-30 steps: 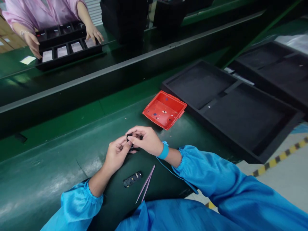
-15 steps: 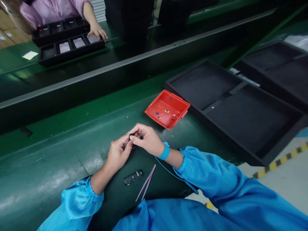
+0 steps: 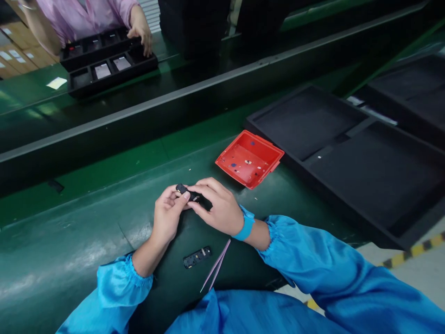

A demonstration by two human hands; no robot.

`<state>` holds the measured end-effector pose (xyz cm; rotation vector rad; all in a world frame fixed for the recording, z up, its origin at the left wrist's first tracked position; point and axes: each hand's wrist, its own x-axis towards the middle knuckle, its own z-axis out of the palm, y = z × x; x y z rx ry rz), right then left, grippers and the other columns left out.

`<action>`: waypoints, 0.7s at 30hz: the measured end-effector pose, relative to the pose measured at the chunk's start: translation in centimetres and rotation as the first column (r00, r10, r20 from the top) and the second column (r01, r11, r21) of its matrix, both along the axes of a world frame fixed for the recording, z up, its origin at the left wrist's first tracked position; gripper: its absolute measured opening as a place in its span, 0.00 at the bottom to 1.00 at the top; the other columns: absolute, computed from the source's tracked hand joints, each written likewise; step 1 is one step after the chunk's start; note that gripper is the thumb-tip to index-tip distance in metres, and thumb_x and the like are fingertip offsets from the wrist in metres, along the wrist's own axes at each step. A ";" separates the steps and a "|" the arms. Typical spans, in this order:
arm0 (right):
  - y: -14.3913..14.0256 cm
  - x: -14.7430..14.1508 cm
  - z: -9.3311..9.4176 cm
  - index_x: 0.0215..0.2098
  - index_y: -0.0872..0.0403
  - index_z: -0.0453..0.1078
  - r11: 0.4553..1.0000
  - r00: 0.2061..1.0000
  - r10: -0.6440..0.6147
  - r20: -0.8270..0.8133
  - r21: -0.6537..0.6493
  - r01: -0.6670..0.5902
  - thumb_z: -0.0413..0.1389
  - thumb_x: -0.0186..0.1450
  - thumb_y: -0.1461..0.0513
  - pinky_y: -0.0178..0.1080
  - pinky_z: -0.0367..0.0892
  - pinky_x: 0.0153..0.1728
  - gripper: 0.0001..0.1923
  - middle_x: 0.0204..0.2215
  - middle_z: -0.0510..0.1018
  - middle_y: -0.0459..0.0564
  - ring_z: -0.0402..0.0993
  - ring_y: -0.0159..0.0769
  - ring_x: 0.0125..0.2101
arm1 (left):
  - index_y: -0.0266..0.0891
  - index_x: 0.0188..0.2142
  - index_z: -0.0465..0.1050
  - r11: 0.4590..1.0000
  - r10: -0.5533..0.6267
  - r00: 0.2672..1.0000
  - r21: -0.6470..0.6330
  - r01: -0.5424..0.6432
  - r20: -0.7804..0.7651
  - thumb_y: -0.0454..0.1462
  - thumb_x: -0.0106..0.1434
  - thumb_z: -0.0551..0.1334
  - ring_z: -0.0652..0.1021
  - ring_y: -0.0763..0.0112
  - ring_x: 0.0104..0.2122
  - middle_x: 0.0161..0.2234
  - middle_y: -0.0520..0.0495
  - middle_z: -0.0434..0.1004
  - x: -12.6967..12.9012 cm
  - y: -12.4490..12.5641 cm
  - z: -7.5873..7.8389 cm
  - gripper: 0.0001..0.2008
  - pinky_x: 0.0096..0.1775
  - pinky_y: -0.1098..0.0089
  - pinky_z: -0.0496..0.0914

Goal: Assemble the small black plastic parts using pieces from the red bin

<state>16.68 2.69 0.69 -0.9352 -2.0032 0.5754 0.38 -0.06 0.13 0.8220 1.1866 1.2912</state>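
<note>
Black part [image 3: 184, 190]: pinched between my left hand [image 3: 167, 218] and right hand [image 3: 219, 208] fingertips.
Risk: it slips toward six o'clock, onto tweezers [image 3: 216, 265].

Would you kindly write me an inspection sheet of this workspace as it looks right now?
Surface: dark green bench top, scuffed and shiny.
Job's things: small black part held between both hands above the bench.
Clutter: second black part and pink tweezers lying near the sleeves; red tray with tiny bits inside; black foam tray to the right.
Grips: left hand and right hand both pinch the small black part.
Cables: thin blue cord from the blue wrist strap.
Surroundings: another person's hand on a black compartment tray across the line.
</note>
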 end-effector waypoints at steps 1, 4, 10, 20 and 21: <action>0.0 0.0 -0.1 0.53 0.52 0.71 1.000 1.000 0.008 0.002 0.000 -0.008 0.57 0.69 0.63 0.43 0.76 0.45 0.14 0.42 0.77 0.54 0.76 0.40 0.43 | 0.41 0.43 0.76 1.000 0.005 1.000 -0.019 -0.005 -0.007 0.41 0.59 0.71 0.83 0.70 0.35 0.36 0.51 0.83 0.0 -0.1 0.1 0.14 0.39 0.69 0.79; 0.2 0.2 -0.2 0.54 0.50 0.72 0.999 0.999 0.032 -0.012 0.001 -0.032 0.54 0.71 0.66 0.41 0.76 0.46 0.14 0.41 0.79 0.52 0.77 0.38 0.43 | 0.37 0.44 0.77 0.998 0.006 0.999 -0.058 -0.008 -0.039 0.43 0.58 0.72 0.84 0.66 0.34 0.33 0.48 0.84 0.1 -0.3 0.2 0.17 0.38 0.68 0.81; 0.5 0.4 -0.5 0.52 0.52 0.74 0.999 1.000 0.005 0.004 0.053 -0.006 0.55 0.71 0.65 0.40 0.77 0.43 0.13 0.39 0.80 0.53 0.79 0.37 0.40 | 0.36 0.45 0.79 0.998 0.013 1.000 -0.061 -0.014 -0.010 0.44 0.60 0.70 0.85 0.59 0.40 0.41 0.42 0.85 0.1 -0.3 0.1 0.17 0.38 0.66 0.82; 0.4 0.4 -0.5 0.52 0.52 0.75 0.988 0.995 0.001 0.104 0.156 -0.017 0.54 0.72 0.65 0.38 0.78 0.39 0.13 0.36 0.80 0.52 0.79 0.35 0.36 | 0.37 0.45 0.81 0.995 0.021 0.999 -0.101 -0.025 -0.040 0.46 0.60 0.68 0.85 0.55 0.40 0.44 0.41 0.85 -0.2 -0.2 -0.2 0.18 0.38 0.62 0.83; 0.4 0.4 -0.5 0.52 0.53 0.76 0.985 0.993 0.003 0.120 0.170 -0.023 0.53 0.73 0.65 0.38 0.78 0.39 0.13 0.36 0.80 0.52 0.79 0.35 0.36 | 0.37 0.43 0.81 0.994 0.030 0.999 -0.107 -0.034 -0.040 0.46 0.60 0.68 0.85 0.55 0.40 0.44 0.41 0.84 -0.2 -0.2 -0.2 0.17 0.38 0.63 0.83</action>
